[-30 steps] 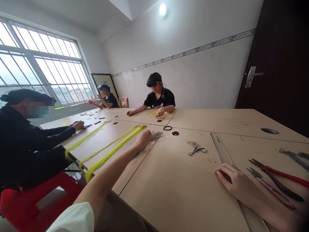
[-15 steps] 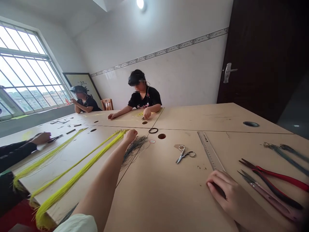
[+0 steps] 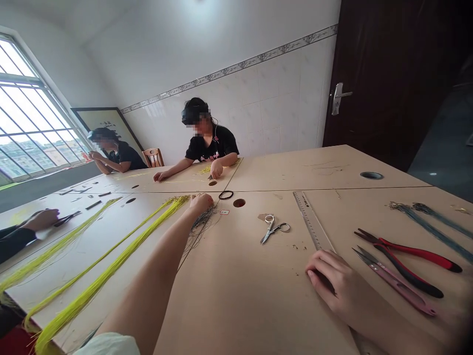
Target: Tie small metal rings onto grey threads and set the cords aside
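Observation:
My left hand reaches far forward, its fingers bent down at the top of a bundle of grey threads, beside the end of the long yellow thread bundle. What its fingers hold, if anything, is hidden. My right hand rests curled over the lower end of a clear ruler on the table. Small silver scissors lie partly open left of the ruler. To the right of my right hand are red-handled pliers and pink snips.
Across the table a person works with yellow threads; another person sits farther left. At the left edge, a co-worker's hand is near dark scissors. Grey-blue thread bundles lie at right. A black ring lies mid-table.
The view has turned slightly right, so most things sit farther left. My left hand has moved from the yellow bundle's end towards the grey threads. My right hand stays by the ruler.

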### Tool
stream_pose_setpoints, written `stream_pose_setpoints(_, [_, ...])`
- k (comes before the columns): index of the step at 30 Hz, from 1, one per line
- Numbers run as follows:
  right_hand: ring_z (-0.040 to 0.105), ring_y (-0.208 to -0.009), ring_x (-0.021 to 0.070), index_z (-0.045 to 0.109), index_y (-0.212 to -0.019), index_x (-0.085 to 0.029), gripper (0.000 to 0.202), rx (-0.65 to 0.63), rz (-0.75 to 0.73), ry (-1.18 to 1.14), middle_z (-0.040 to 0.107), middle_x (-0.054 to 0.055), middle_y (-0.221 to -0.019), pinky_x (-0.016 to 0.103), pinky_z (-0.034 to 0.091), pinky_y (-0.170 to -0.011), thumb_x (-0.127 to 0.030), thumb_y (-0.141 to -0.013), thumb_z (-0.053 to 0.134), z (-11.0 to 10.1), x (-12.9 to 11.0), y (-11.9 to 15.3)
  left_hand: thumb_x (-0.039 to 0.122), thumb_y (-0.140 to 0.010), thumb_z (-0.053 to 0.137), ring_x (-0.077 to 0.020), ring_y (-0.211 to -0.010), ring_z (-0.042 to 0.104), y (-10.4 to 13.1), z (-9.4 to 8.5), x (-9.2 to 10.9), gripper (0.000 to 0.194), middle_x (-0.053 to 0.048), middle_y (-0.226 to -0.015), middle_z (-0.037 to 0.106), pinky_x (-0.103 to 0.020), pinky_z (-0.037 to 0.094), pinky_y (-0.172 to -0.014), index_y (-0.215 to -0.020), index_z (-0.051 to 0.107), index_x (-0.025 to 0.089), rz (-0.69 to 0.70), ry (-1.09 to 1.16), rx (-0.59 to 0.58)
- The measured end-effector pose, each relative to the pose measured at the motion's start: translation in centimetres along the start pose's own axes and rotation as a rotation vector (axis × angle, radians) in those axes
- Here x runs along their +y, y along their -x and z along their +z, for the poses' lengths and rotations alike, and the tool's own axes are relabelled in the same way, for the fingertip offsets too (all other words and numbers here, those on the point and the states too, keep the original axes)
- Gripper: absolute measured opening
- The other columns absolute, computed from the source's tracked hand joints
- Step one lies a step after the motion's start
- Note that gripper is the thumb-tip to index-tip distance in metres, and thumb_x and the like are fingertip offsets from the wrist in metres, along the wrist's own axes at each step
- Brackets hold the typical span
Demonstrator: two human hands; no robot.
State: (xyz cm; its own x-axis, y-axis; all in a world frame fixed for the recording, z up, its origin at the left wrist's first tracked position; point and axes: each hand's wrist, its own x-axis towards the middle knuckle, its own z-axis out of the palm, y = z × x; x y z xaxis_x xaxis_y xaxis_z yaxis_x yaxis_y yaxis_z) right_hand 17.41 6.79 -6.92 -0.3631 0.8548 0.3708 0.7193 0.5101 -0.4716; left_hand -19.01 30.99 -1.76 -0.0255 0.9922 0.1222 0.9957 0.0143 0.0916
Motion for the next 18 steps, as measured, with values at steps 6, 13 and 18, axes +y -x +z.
stream_pose_setpoints(6, [0.049, -0.082, 0.0186, 0.05, -0.079, -0.018, 0.022, -0.022, 0.009, -0.016, 0.051, 0.005, -0.084, 0.036, 0.042, -0.074, -0.02, -0.091, 0.032, -0.1, -0.2, -0.2, 0.033, -0.088, 0.051, -0.0207, -0.098, 0.056, -0.1, -0.4, -1.6, 0.028, -0.009, -0.108, 0.057, -0.043, 0.046, -0.085, -0.108, 0.055, 0.012, -0.155, -0.093, -0.033])
stream_pose_setpoints(13, [0.049, -0.081, 0.0182, 0.049, -0.078, -0.019, 0.022, -0.032, 0.026, -0.019, 0.05, 0.004, -0.083, 0.036, 0.042, -0.074, -0.02, -0.091, 0.032, -0.2, -0.3, 0.0, 0.033, -0.088, 0.051, -0.021, -0.097, 0.056, 0.8, -0.6, -4.5, 0.029, -0.008, -0.109, 0.057, -0.042, 0.047, -0.084, -0.109, 0.055, 0.013, -0.154, -0.082, -0.072])
stream_pose_setpoints(18, [0.049, -0.08, 0.018, 0.049, -0.078, -0.019, 0.021, -0.02, 0.027, -0.006, 0.05, 0.004, -0.082, 0.036, 0.041, -0.074, -0.021, -0.091, 0.033, -0.2, -0.2, 0.1, 0.032, -0.088, 0.052, -0.0216, -0.1, 0.055, 0.7, -0.1, -4.4, 0.029, -0.009, -0.112, 0.056, -0.043, 0.046, -0.086, -0.109, 0.055, 0.013, -0.112, -0.079, -0.069])
